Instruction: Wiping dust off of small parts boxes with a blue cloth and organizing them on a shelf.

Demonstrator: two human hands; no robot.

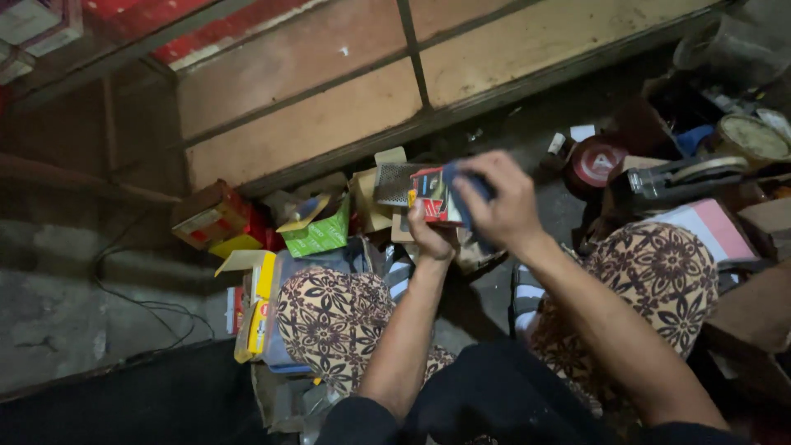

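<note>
we hold small red packet (430,198) at 12 o'clock over knees | left hand (428,235) fingers closed on its lower edge | right hand (498,202) fingers pinch dark blue piece (461,198) at packet's 3 o'clock | green box (317,231) & other cartons lie loose on floor (74,313) at 9 o'clock, unsorted

A red and blue printed packet (430,196) sits in the middle. To its left are a bright green box (320,233), a yellow box (257,306) and a red and yellow carton (210,216). Near, trousers (329,317) show a brown and cream floral pattern. Far right is a red round tin (596,164).
</note>
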